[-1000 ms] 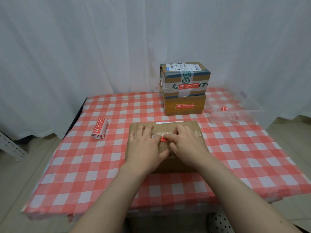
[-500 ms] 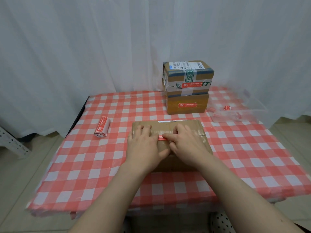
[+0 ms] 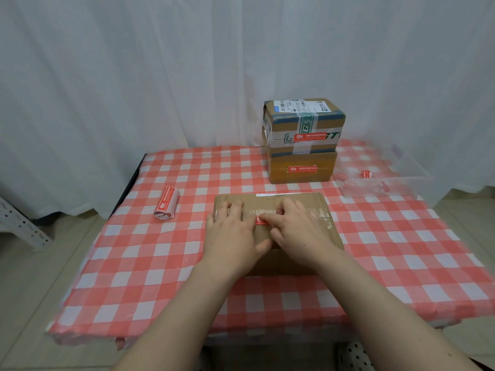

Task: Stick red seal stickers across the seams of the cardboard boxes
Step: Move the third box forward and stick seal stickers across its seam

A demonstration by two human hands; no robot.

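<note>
Pressing down on the lid of the flat cardboard box (image 3: 270,200), both hands at once. It lies mid-table on the checked tablecloth (image 3: 160,263), with clear tape running left-right along its top seam. On that taped seam, about mid-lid, sits the red seal sticker (image 3: 263,222), lying lengthwise. Only its left end shows between the hands; the rest is under the right one. State of the left hand (image 3: 233,234): fingers straight and together, palm flat on the left half of the lid, holding nothing, fingertips at the tape line, thumb angled toward the other hand. State of the right hand (image 3: 300,234): fingers bent, index finger laid along the sticker's top edge, thumb just below it. Cannot tell whether that is a pinch on the sticker or plain pressure; contact is certain, grip is not. Behind, toward the back right of the table, two more cardboard boxes are stacked: the upper box (image 3: 304,121) has green-printed tape and a shipping label on top, the lower box (image 3: 301,180) is plain brown. Each carries a red strip on its front face: the upper sticker (image 3: 309,137) and the lower sticker (image 3: 302,169). Left of the flat box, well apart, the sticker roll (image 3: 166,207) lies on the cloth. Right of the stack is a clear plastic tray (image 3: 388,180) with a small red scrap (image 3: 366,174) inside. Behind the table hangs a white curtain (image 3: 134,76).
</note>
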